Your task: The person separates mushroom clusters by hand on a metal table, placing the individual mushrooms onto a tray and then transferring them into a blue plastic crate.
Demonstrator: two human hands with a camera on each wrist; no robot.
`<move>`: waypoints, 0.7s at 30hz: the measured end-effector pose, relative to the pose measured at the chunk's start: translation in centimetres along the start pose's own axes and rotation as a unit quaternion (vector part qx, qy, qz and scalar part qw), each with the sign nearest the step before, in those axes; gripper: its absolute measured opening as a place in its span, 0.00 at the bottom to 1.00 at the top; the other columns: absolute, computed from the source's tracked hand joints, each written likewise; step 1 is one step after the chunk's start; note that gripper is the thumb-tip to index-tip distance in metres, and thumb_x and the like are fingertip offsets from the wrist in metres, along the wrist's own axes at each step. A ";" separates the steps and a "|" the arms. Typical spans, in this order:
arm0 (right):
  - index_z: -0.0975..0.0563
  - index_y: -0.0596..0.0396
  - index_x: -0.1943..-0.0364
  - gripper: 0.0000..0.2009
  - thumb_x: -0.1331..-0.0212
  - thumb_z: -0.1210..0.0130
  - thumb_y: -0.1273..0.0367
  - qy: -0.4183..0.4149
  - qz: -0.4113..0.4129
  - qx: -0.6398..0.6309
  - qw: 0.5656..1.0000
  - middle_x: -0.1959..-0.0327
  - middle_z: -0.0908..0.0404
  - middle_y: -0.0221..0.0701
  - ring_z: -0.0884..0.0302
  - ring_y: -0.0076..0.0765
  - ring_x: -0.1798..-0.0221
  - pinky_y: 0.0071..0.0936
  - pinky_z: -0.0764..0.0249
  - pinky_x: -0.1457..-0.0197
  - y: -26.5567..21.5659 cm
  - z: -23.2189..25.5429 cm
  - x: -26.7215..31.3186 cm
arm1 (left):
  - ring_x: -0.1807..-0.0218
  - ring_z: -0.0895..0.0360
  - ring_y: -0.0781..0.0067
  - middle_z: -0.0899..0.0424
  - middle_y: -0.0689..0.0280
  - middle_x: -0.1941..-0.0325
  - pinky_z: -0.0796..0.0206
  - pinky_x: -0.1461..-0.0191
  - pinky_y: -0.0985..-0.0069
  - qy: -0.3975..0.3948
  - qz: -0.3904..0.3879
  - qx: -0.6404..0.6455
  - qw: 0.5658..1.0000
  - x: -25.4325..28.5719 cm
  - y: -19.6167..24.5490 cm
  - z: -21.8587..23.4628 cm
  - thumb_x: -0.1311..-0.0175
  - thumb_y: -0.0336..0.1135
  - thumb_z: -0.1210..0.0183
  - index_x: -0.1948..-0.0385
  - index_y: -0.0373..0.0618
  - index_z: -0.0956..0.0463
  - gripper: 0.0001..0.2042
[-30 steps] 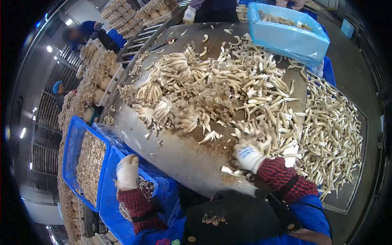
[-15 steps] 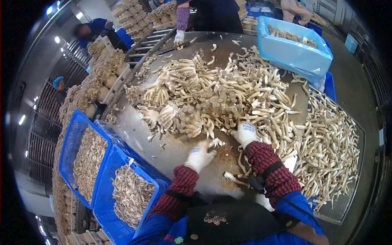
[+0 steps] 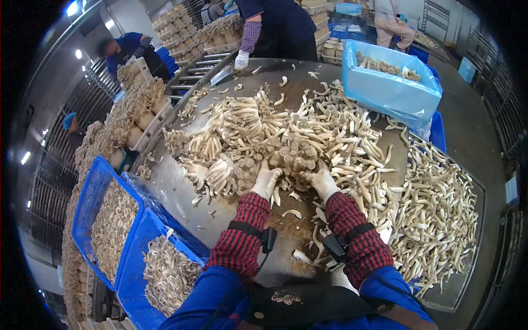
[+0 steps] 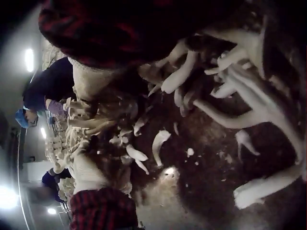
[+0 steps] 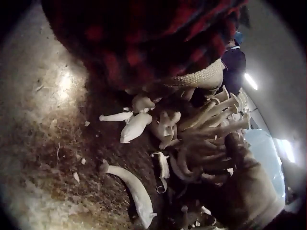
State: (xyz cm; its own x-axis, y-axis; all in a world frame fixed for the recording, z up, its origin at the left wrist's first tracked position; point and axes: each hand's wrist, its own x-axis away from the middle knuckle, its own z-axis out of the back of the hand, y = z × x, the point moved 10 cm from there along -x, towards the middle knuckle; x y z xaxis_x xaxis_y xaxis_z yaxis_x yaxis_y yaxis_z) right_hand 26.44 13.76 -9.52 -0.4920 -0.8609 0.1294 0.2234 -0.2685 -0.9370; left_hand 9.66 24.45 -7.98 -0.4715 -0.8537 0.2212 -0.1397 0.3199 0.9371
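Note:
Both hands wear white gloves and are at the near edge of a heap of pale-stemmed, grey-capped mushrooms (image 3: 242,124) on a metal table. My left hand (image 3: 266,181) grips the left side of a mushroom clump (image 3: 300,157), and my right hand (image 3: 323,181) grips its right side. Some fingertips are hidden among the caps. In the left wrist view, the stems lie between the two gloves. A curved loose mushroom (image 5: 132,189) lies on the brown-stained tabletop near the right hand.
Blue crates (image 3: 137,242) of mushrooms stand at the left. A blue-lined box (image 3: 390,91) is at the back right, and loose mushrooms (image 3: 440,214) cover the right side. Across the table, a person's gloved hand (image 3: 242,59) holds a flat blade (image 3: 222,75).
My left hand has come from above the left crate, across the table, to the clump. My right hand has moved left and farther forward. The person opposite now shows more, blade in hand.

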 end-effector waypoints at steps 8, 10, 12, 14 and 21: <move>0.44 0.72 0.35 0.39 0.52 0.36 0.76 0.037 0.275 0.190 0.942 0.45 0.26 0.44 0.23 0.33 0.51 0.22 0.26 0.51 -2.7 4.3 9.0 | 0.54 0.27 0.82 0.24 0.66 0.52 0.33 0.57 0.84 -0.132 -0.014 -0.121 0.984 13.1 4.2 -2.3 0.42 0.25 0.40 0.40 0.38 0.39 0.27; 0.44 0.74 0.36 0.40 0.52 0.35 0.72 -0.126 -0.008 -0.136 0.983 0.41 0.30 0.48 0.29 0.36 0.41 0.25 0.34 0.39 -4.3 5.0 12.3 | 0.52 0.26 0.81 0.24 0.67 0.52 0.33 0.56 0.84 -0.148 0.044 -0.131 0.979 17.0 4.0 -0.7 0.43 0.27 0.38 0.41 0.40 0.37 0.26; 0.44 0.72 0.35 0.42 0.53 0.34 0.69 -0.137 0.034 -0.130 0.982 0.38 0.33 0.51 0.35 0.40 0.35 0.28 0.42 0.31 -0.5 4.1 12.8 | 0.52 0.25 0.79 0.22 0.67 0.52 0.32 0.56 0.83 -0.163 0.043 -0.091 0.981 18.9 3.2 0.6 0.42 0.30 0.38 0.44 0.41 0.33 0.23; 0.42 0.69 0.35 0.42 0.56 0.34 0.68 -0.150 0.118 0.127 0.973 0.39 0.33 0.53 0.35 0.46 0.34 0.30 0.42 0.30 -0.5 2.5 14.5 | 0.52 0.23 0.70 0.22 0.63 0.50 0.30 0.54 0.75 -0.079 0.116 -0.374 0.917 20.7 2.4 3.6 0.43 0.33 0.38 0.45 0.41 0.32 0.23; 0.43 0.50 0.32 0.48 0.64 0.30 0.66 -0.073 0.255 0.252 0.931 0.32 0.46 0.53 0.50 0.64 0.29 0.49 0.46 0.29 -10.0 3.2 18.4 | 0.32 0.45 0.42 0.39 0.50 0.33 0.50 0.32 0.47 -0.008 -0.286 -0.531 0.798 22.8 9.1 -0.1 0.54 0.48 0.31 0.43 0.51 0.31 0.33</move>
State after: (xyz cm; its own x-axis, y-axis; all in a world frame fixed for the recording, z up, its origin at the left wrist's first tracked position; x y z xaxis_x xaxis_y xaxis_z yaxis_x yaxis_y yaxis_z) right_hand 17.82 -0.77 3.24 -0.1028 -0.9717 -0.2126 0.7806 0.0536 -0.6227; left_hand -2.24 7.87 5.65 -0.6065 -0.7280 -0.3197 0.4769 -0.6548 0.5864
